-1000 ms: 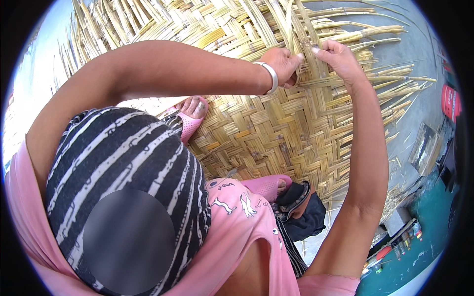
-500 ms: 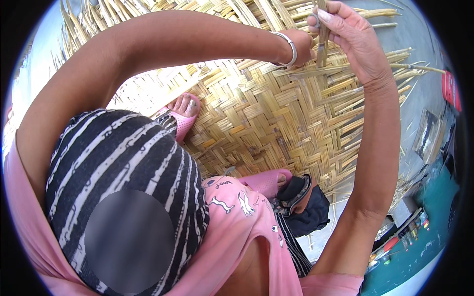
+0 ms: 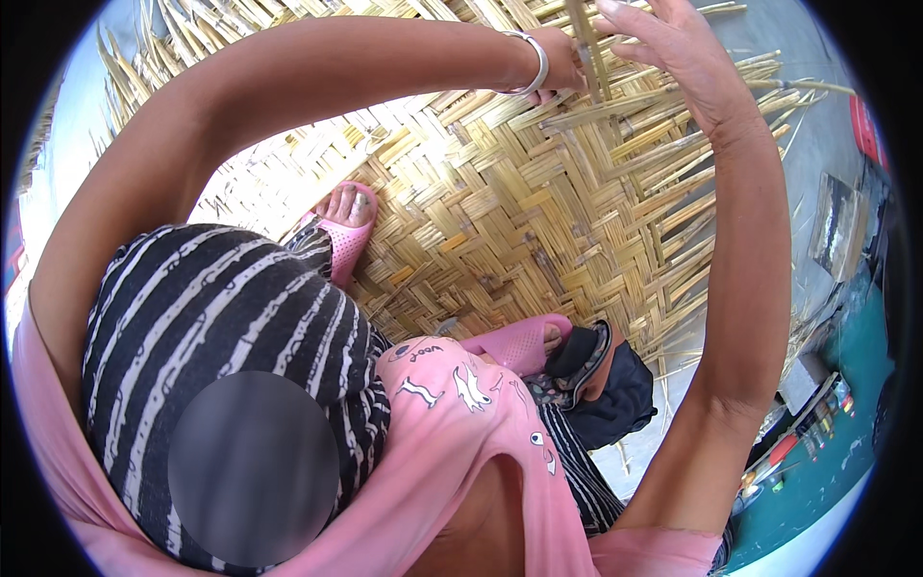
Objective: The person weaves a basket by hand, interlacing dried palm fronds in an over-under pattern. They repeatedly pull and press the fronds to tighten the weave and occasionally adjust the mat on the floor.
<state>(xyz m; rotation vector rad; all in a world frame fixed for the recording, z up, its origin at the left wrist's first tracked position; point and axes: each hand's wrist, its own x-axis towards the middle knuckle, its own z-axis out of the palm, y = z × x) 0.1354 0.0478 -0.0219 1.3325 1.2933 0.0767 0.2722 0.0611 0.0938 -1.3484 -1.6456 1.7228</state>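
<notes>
A large mat of flattened yellow-brown cane strips in a diagonal weave lies under my arms. Loose strip ends stick out along its right and far sides. My left hand, with a silver bangle at the wrist, is closed low against the weave, its fingers curled at a cane strip that stands up from the mat. Just right of that strip is my right hand, its fingers apart and partly cut off by the upper edge of the view. Nothing shows between them.
My feet in pink slippers are on the mat's near part. Dark cloth lies beside the right slipper. Farther right are a red object, a grey slab and small items on a green surface.
My right hand has loosened from the upright cane strip, and its fingers have spread. Both hands appear slightly higher and the left one farther left in the view, which has shifted a little.
</notes>
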